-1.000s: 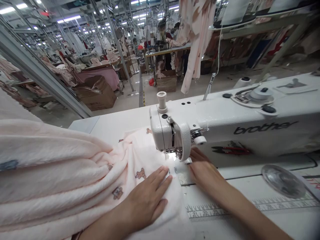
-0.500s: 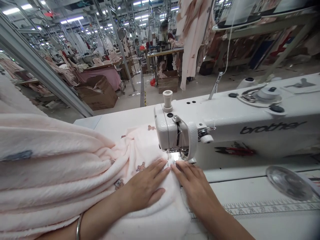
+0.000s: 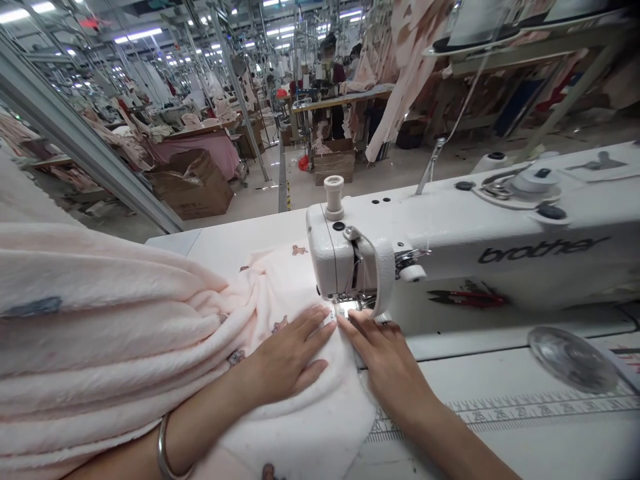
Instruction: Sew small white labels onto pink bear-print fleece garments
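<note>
Pale pink plush fabric (image 3: 320,413) printed with small bears lies under the head of a white sewing machine (image 3: 330,247). My left hand (image 3: 287,357) rests flat on the fabric, fingers stretched toward the presser foot (image 3: 345,307). Along the fabric's right edge, my right hand (image 3: 383,353) has its index finger extended and its other fingers slightly bent beside the foot. Both index fingertips press down almost touching each other, just in front of the needle area. The needle tip itself is hidden.
Bunched fabric (image 3: 100,320) fills the left side. Red-handled thread snips (image 3: 470,298) lie under the machine arm. A printed ruler (image 3: 525,413) runs along the table, with a clear round disc (image 3: 573,360) above it. Behind stand cardboard boxes (image 3: 193,183) and a person at another workstation.
Both hands and the fabric have moved slightly forward, closer to the presser foot. A bear print now shows near the bottom edge. The hanging pink cloth behind looks tilted differently.
</note>
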Demonstrator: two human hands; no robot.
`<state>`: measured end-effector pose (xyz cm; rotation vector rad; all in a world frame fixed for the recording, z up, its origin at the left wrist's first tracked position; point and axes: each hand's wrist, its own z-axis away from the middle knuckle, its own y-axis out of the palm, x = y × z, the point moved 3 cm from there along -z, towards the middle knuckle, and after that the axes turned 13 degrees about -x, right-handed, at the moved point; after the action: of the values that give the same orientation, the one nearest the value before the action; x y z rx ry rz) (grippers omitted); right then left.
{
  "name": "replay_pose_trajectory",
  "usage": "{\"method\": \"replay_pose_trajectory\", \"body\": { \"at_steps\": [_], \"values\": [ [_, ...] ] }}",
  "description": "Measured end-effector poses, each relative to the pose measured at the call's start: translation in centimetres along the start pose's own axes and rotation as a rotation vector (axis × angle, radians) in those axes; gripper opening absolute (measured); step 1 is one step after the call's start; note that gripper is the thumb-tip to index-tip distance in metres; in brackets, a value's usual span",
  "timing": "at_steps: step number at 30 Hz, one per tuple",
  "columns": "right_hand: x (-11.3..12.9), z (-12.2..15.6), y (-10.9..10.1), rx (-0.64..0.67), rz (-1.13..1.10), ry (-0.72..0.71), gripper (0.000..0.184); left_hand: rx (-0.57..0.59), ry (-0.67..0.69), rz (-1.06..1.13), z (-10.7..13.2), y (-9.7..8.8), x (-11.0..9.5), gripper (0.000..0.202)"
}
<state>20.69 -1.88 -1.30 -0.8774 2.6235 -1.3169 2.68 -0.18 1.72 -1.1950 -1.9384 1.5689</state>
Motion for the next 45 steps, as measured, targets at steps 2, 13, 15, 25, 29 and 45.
{"method": "replay_pose_trajectory", "body": {
  "at_steps": [2,13,15,25,29,45],
  "values": [
    [-0.1,0.0,0.0,0.01,-0.002,0.006,0.07,0.001,-0.002,0.009,-0.1,0.0,0.0,0.053],
    [0.0,0.2,-0.5,-0.017,-0.015,-0.006,0.067,-0.005,0.003,0.007,-0.2,0.1,0.3,0.052],
    [0.0,0.2,-0.4,-0.016,-0.007,-0.003,0.071,-0.011,0.006,0.009,-0.3,0.1,0.4,0.051],
    [0.0,0.6,-0.1,-0.014,-0.022,0.06,0.07,0.002,-0.027,-0.046,-1.1,0.2,2.0,0.042],
    [0.0,0.6,0.1,-0.027,-0.038,0.056,0.065,0.015,-0.047,-0.049,-1.1,0.3,2.1,0.046],
    [5.1,1.2,-1.4,-0.13,-0.057,0.002,0.029,-0.161,-0.241,-0.096,2.7,-3.2,1.0,0.041]
  ]
}}
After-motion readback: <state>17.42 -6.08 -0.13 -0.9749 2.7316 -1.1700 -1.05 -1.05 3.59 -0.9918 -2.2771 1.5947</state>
